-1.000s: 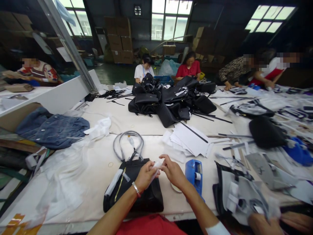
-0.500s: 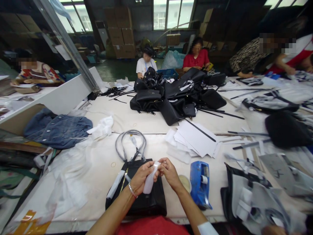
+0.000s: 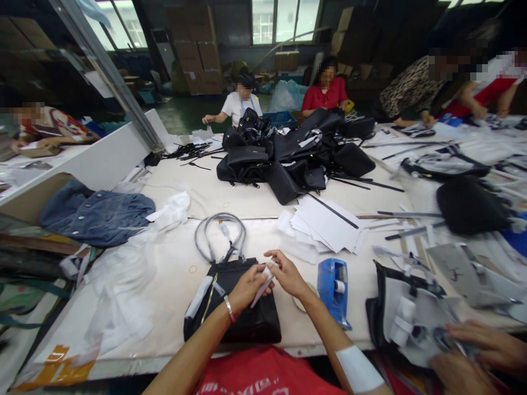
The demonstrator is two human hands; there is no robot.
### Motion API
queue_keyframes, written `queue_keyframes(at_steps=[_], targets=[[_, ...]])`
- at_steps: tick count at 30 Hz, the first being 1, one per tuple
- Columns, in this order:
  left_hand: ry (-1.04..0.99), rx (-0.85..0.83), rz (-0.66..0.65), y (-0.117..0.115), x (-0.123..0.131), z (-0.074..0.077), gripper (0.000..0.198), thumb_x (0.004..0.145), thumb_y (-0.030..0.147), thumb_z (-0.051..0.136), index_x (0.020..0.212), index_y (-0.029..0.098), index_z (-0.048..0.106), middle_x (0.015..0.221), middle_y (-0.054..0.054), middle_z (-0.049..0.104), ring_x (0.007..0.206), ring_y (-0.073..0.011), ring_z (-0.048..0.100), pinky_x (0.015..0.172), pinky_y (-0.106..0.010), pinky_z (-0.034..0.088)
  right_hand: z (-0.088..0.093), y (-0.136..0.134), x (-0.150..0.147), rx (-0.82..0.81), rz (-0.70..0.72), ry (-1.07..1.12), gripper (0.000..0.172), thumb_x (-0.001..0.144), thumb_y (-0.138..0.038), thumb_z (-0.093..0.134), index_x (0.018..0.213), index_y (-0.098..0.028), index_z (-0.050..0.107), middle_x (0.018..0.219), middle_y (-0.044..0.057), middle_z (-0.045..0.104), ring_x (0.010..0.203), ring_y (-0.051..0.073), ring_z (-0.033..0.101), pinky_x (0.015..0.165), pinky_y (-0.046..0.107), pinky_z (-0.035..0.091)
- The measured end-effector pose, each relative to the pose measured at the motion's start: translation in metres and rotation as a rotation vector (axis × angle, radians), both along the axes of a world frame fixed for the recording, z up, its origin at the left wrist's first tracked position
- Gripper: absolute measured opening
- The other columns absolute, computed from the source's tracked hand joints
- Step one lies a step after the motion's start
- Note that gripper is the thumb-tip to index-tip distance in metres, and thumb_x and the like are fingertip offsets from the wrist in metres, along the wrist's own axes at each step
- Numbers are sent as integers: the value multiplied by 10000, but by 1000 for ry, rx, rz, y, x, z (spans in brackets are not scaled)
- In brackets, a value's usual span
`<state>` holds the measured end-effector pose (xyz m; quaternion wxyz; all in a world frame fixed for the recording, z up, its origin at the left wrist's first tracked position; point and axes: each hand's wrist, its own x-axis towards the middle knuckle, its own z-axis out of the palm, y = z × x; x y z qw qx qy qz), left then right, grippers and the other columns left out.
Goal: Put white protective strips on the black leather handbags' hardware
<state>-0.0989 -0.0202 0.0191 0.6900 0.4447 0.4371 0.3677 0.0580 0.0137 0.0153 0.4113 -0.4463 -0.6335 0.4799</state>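
Observation:
Over a black handbag (image 3: 257, 323), my left hand (image 3: 247, 286) and my right hand (image 3: 288, 275) meet, both closed on a small flat white wrapped piece (image 3: 259, 291). The left fingers hold its lower part, while the right fingers pinch its upper end. What the wrapping covers is hidden. Beneath my hands the bag lies on the table, its looped handles (image 3: 198, 241) wrapped in clear film and pointing away from me. A gold zipper (image 3: 209, 299) and a white-wrapped strip (image 3: 198, 296) show on its left side. Right of my right hand stands a blue tape dispenser (image 3: 331, 291).
Black bags (image 3: 284, 159) are heaped at the table's far side. White sheets (image 3: 329, 225) lie before them. Left are crumpled white wrapping (image 3: 119, 291) and a denim garment (image 3: 99, 214). A co-worker's hands (image 3: 473, 351) handle a grey-and-black bag (image 3: 395, 312) at right.
My hands have turned the white piece, so it now shows narrower and more tilted. The co-worker's hands at lower right have come further into view. Opposite, a person in white has stretched out an arm.

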Motion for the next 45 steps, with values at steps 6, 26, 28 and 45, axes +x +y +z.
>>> queue_keyframes(at_steps=[6,26,28,45], targets=[[-57,-26,-66,-15,-24,13,409,818,490,540,1003,133,612,922,-110,674,778,-164,617,720,-267,448,-13,-16,-13,-100,-160,162,353,825,-388,520,1130,-212,491,715,-30,528,642,132,540,575,255,451],[-191,-104,156,-26,-21,15,372,731,401,667,922,83,697,760,-111,706,659,-171,623,645,-264,447,-22,-73,-68,-66,-402,-79,216,830,-290,478,1038,-234,488,926,18,648,813,170,619,744,298,475],[-192,-120,168,-25,-20,14,390,710,393,687,932,73,693,752,-116,706,654,-182,631,631,-276,456,-17,-76,-70,-11,-419,-179,220,839,-275,461,1055,-237,477,945,20,643,828,174,615,746,298,467],[-149,-187,235,-13,-14,-8,336,550,323,813,746,88,675,637,-64,674,551,-129,592,538,-232,418,-27,-77,-66,87,-445,-162,230,825,-208,438,1054,-229,449,1006,54,617,920,208,603,783,325,462]])
